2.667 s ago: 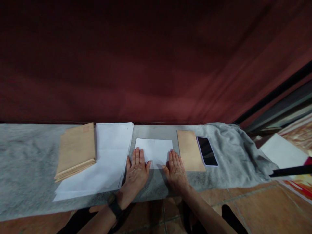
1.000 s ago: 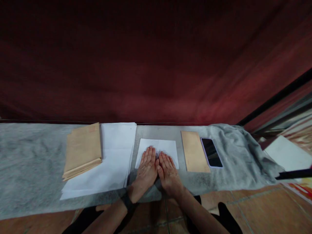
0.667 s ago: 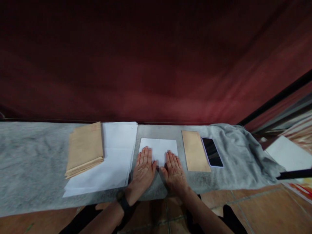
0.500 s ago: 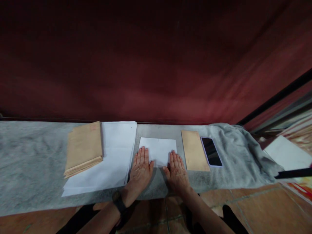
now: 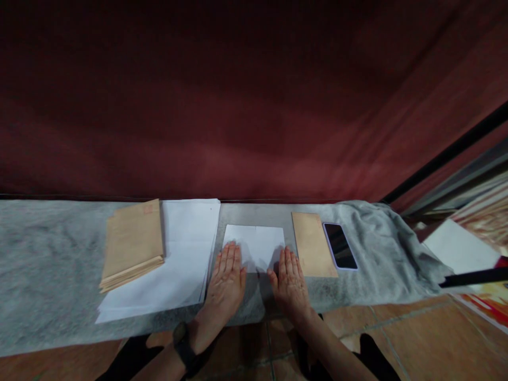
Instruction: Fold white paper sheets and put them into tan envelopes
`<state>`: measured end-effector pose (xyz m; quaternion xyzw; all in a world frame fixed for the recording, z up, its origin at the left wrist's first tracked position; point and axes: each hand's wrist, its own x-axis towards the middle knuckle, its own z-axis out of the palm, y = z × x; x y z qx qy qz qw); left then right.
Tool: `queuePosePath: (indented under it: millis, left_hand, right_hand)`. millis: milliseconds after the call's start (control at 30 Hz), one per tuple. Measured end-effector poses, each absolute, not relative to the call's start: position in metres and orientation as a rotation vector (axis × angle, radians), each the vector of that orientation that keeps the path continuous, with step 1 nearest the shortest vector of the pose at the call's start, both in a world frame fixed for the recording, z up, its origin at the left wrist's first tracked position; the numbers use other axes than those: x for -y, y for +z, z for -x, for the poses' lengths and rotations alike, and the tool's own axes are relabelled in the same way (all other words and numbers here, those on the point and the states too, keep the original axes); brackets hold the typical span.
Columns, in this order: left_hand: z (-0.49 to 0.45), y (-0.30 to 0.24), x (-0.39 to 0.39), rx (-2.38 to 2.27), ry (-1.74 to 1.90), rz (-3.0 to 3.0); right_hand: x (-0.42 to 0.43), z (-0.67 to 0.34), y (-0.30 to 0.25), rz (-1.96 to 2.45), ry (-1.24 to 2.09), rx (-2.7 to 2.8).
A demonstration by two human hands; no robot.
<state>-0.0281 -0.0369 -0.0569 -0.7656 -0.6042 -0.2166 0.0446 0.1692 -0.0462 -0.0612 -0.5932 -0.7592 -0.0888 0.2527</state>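
Note:
A folded sheet of white paper (image 5: pixel 256 246) lies on the grey cloth in front of me. My left hand (image 5: pixel 226 280) is at its lower left corner, fingers stretched out and close together. At the lower right corner my right hand (image 5: pixel 290 280) is held much the same way, fingers straight and thumb pointing inward. Neither hand grips anything; whether the palms press on the paper or hover over it I cannot tell. Just right of my right hand lies a single brown envelope (image 5: pixel 315 246). To the left is a stack of large white sheets (image 5: pixel 186 264).
A pile of brown envelopes (image 5: pixel 135 238) rests partly on the white sheets. A phone (image 5: pixel 340 246) in a lilac case lies beside the single envelope. The grey cloth (image 5: pixel 381 248) is bunched at the right end. A dark red curtain (image 5: pixel 238 132) hangs behind.
My hands have tilted slightly and moved a little outward from the paper's middle, showing more of it. The whole view has shifted slightly.

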Motion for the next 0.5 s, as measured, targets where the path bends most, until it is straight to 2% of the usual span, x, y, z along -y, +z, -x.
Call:
queuePosePath:
  millis: [233,500]
  left_hand:
    - [0.004,-0.073,0.061,1.609,-0.580,2.535]
    - [0.026,-0.073,0.061,1.789,-0.580,2.375]
  right_hand:
    - [0.053,-0.145,-0.052,1.441,0.021,2.208]
    - [0.059,-0.159,-0.073,1.499,-0.188,2.184]
